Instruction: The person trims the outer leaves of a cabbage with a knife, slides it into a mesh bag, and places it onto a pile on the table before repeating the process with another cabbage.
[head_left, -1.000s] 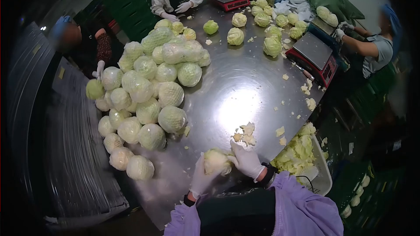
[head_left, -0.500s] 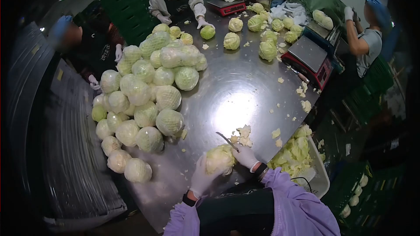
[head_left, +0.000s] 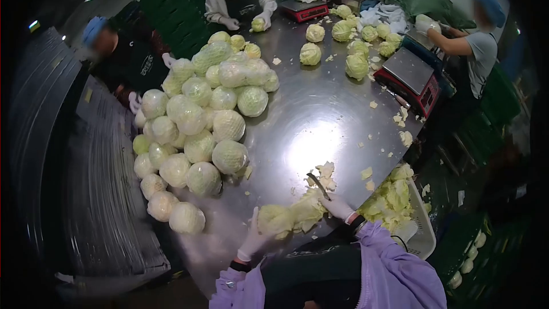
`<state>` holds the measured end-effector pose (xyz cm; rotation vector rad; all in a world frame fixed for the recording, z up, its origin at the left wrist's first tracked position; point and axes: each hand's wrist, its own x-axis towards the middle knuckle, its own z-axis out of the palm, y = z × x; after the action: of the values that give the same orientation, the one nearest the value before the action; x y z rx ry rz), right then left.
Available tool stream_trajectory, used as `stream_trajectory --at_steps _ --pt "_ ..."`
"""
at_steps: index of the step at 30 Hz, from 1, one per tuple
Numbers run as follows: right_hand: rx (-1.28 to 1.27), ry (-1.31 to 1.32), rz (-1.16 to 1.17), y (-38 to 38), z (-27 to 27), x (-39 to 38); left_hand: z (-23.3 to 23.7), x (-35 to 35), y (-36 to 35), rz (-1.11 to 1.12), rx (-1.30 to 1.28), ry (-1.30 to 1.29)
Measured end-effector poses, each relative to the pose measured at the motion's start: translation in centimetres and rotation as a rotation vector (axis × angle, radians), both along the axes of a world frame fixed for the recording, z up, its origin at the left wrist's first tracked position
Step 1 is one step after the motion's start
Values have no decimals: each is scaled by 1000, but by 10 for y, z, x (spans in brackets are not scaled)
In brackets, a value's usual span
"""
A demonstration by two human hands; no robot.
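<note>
Here, near the front edge of the metal table (head_left: 269, 146), we had our left hand (head_left: 254, 236), gloved in white, half curled, its fingers cupped about the left side of a pale cabbage (head_left: 275, 221). Our right hand (head_left: 338, 208), gloved likewise, was closed on a knife (head_left: 318, 186), the dark curved blade pointing away from us and leftward. Loose leaves (head_left: 307, 212) spread between the cabbage and the right hand; whether its fingers also pinched them, we could not tell. Just beyond the knife we had a small heap of trimmings (head_left: 326, 173) on the metal. To our left lay a large pile of wrapped cabbages (head_left: 230, 157), and to our right, by the table's edge, stood a white basket (head_left: 425, 226) filled with cut leaves (head_left: 392, 194). Farther off, near the right-hand edge, we saw a red scale (head_left: 409, 74). Across from us, a co-worker in white sleeves held a small green cabbage (head_left: 258, 24), while at the right another, wearing a blue cap (head_left: 488, 6), had a whitish bundle (head_left: 426, 24) in hand.
</note>
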<state>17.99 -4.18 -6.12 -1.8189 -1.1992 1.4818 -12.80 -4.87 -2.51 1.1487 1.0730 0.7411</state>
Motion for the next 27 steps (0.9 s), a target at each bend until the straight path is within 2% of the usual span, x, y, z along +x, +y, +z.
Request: stream_trajectory --at_steps 1,2,3,4,5,6,8,9,11,13,17,23,25,27 --pt "42 -76 -6 -4 -1 6 15 10 -4 -3 215 396" --pt "88 -153 -15 -7 -2 10 20 20 -4 11 205 396" --pt "424 -348 -20 -12 8 12 22 30 -5 30 172 456" --pt "412 -357 -6 -14 24 12 28 42 -5 47 134 509" --pt "477 -473 -25 -13 42 12 39 51 -3 34 208 648" --pt "544 -592 -48 -12 60 10 43 62 0 35 198 632" --pt "493 -649 197 -14 85 -5 48 81 4 43 493 843" --pt "540 -591 238 -17 88 -18 49 88 7 39 494 832" --pt "585 -534 277 -22 85 -41 50 98 10 -105 632 944" --pt "444 -609 322 -20 76 -54 41 107 9 -79 694 945" --pt "465 -608 295 -8 71 -51 28 108 14 -38 845 975" --pt "506 -474 324 12 66 -22 42 111 19 -118 783 965" --pt "371 -375 305 21 72 -14 42 110 17 -127 782 974" --pt "441 -401 325 15 87 -20 44 106 18 -130 780 989"
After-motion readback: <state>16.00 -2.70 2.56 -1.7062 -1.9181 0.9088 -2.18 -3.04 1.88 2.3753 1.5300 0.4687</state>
